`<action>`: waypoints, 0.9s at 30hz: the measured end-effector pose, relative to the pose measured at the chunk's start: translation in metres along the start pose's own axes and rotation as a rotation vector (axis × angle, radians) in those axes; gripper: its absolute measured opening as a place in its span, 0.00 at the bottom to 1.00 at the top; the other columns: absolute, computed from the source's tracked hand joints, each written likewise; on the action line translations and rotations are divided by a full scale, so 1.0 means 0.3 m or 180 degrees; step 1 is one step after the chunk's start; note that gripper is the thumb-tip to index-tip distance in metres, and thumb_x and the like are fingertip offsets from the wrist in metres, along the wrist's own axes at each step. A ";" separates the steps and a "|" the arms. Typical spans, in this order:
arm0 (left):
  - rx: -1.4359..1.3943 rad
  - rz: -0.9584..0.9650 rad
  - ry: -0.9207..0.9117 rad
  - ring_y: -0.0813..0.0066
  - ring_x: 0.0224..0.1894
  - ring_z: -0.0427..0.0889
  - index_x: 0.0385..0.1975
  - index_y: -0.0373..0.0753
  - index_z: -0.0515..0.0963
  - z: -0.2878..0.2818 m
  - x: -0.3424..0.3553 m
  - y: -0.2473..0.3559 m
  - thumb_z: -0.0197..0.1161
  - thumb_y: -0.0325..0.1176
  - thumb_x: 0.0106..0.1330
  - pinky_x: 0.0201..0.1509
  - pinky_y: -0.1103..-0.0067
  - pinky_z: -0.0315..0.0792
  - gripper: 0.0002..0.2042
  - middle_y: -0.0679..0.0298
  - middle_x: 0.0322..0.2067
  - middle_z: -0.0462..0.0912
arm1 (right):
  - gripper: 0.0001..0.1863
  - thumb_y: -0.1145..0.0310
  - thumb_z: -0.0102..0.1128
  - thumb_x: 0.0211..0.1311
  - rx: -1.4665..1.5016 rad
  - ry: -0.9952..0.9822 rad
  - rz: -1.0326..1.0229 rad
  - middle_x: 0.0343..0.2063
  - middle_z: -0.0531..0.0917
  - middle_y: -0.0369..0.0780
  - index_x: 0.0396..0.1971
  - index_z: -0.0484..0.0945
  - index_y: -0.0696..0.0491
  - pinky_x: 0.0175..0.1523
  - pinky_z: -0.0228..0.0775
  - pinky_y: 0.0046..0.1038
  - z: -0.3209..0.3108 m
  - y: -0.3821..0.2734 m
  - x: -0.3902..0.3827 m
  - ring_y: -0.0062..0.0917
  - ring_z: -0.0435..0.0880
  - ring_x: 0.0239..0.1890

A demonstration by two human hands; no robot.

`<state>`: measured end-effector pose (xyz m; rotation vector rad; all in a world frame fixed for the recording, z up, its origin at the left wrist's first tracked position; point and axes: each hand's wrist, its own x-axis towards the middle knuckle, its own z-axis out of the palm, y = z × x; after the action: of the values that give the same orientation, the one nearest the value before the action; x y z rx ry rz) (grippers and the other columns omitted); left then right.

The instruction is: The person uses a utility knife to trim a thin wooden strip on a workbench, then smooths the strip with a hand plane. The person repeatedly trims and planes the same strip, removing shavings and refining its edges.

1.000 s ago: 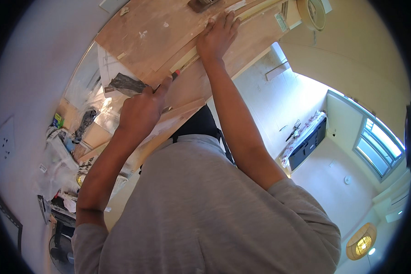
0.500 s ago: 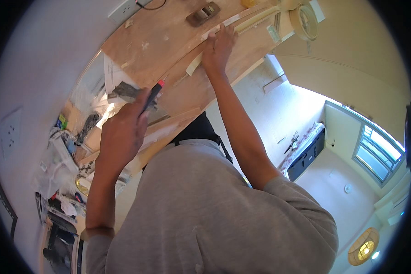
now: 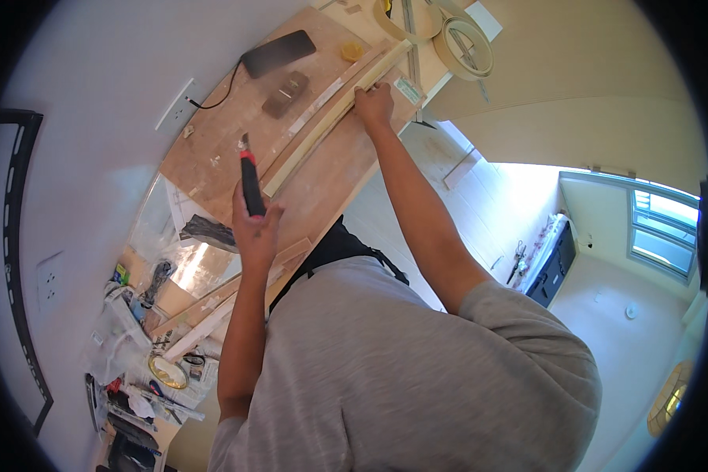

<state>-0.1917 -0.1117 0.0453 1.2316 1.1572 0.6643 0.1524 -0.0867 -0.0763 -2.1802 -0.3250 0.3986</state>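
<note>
My left hand [image 3: 253, 232] is closed around a red and black utility knife [image 3: 250, 185], its blade pointing up and away from me. The knife is above the left part of a wooden board [image 3: 212, 161]. A long, pale, narrow strip [image 3: 318, 134] runs slantwise across the board, beside a thin wooden batten [image 3: 334, 85]. My right hand [image 3: 375, 106] is closed at the strip's near side, close to its far right end, with fingertips pinching its edge. The undersides of those fingers are hidden.
On the board lie a black phone [image 3: 279, 53] with a cable, a small hand plane [image 3: 285, 94] and a yellow round item [image 3: 352, 51]. Pale coiled edging [image 3: 462, 49] rests at the far right. Left, a dark crumpled cloth [image 3: 208, 230] and cluttered tools lie near the wall.
My left hand has lifted the knife off toward the upper left, blade now upward. The pale strip now lies straight along the board, my right hand still at it. The view has shifted.
</note>
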 end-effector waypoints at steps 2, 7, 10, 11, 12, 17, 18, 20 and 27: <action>-0.0079 -0.0106 0.0193 0.86 0.22 0.72 0.65 0.35 0.70 0.062 0.031 0.031 0.67 0.32 0.72 0.23 0.83 0.67 0.24 0.70 0.28 0.74 | 0.28 0.65 0.69 0.60 0.0160 -0.0061 -0.0012 0.45 0.85 0.57 0.55 0.71 0.66 0.53 0.80 0.43 -0.006 0.012 -0.002 0.50 0.87 0.46; 0.0132 0.0056 -0.0021 0.84 0.20 0.71 0.64 0.35 0.71 0.110 0.098 0.098 0.70 0.35 0.71 0.22 0.82 0.67 0.25 0.70 0.26 0.73 | 0.25 0.73 0.64 0.65 0.1035 -0.0400 0.0390 0.47 0.83 0.49 0.59 0.68 0.64 0.30 0.87 0.30 -0.050 -0.006 -0.049 0.32 0.89 0.37; 0.1283 0.0612 0.0031 0.81 0.23 0.73 0.65 0.35 0.70 0.126 0.090 0.112 0.74 0.34 0.66 0.27 0.80 0.70 0.29 0.69 0.25 0.73 | 0.24 0.74 0.63 0.64 0.1337 -0.0407 0.0428 0.44 0.81 0.46 0.58 0.67 0.63 0.27 0.84 0.29 -0.089 -0.035 -0.097 0.29 0.88 0.33; 0.1833 0.0924 0.0100 0.79 0.25 0.74 0.66 0.35 0.70 0.131 0.081 0.112 0.76 0.33 0.63 0.30 0.79 0.72 0.32 0.69 0.25 0.73 | 0.24 0.75 0.63 0.64 0.1507 -0.0437 0.0402 0.43 0.81 0.45 0.57 0.67 0.63 0.26 0.84 0.29 -0.102 -0.048 -0.108 0.28 0.87 0.32; 0.1778 0.0788 0.0012 0.77 0.26 0.75 0.66 0.35 0.69 0.137 0.071 0.110 0.77 0.32 0.61 0.32 0.77 0.73 0.34 0.67 0.25 0.73 | 0.23 0.75 0.63 0.64 0.1681 -0.0465 0.0438 0.42 0.80 0.44 0.57 0.67 0.62 0.25 0.83 0.28 -0.117 -0.061 -0.120 0.28 0.86 0.31; 0.1599 0.0619 -0.0289 0.72 0.29 0.78 0.69 0.37 0.66 0.178 0.052 0.088 0.75 0.25 0.58 0.37 0.75 0.76 0.37 0.64 0.27 0.75 | 0.23 0.74 0.64 0.63 0.1601 -0.0277 0.0130 0.44 0.79 0.46 0.55 0.67 0.61 0.25 0.83 0.30 -0.193 -0.137 -0.160 0.29 0.86 0.30; 0.1571 0.0721 -0.0314 0.73 0.30 0.78 0.70 0.37 0.66 0.184 0.057 0.085 0.73 0.23 0.58 0.38 0.75 0.76 0.37 0.64 0.29 0.76 | 0.23 0.73 0.64 0.63 0.1548 -0.0250 0.0086 0.47 0.80 0.49 0.55 0.67 0.61 0.26 0.84 0.31 -0.207 -0.153 -0.166 0.31 0.87 0.32; 0.1438 0.0782 -0.0359 0.75 0.32 0.78 0.70 0.37 0.66 0.189 0.069 0.088 0.69 0.20 0.58 0.40 0.76 0.76 0.36 0.64 0.31 0.76 | 0.25 0.72 0.65 0.63 0.1866 -0.0233 0.0112 0.44 0.80 0.45 0.56 0.65 0.59 0.25 0.81 0.29 -0.229 -0.190 -0.170 0.26 0.84 0.27; 0.0356 0.0481 -0.0779 0.79 0.38 0.77 0.69 0.33 0.67 0.154 0.125 0.183 0.66 0.17 0.56 0.45 0.80 0.74 0.36 0.67 0.36 0.76 | 0.28 0.66 0.67 0.66 0.2683 -0.0777 0.0320 0.44 0.83 0.38 0.61 0.65 0.55 0.41 0.78 0.28 -0.320 -0.245 -0.141 0.21 0.84 0.37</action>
<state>-0.1266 -0.0808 0.0823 1.4625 0.9140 0.5481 0.1448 -0.1284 0.0447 -1.3262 -0.1358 0.7111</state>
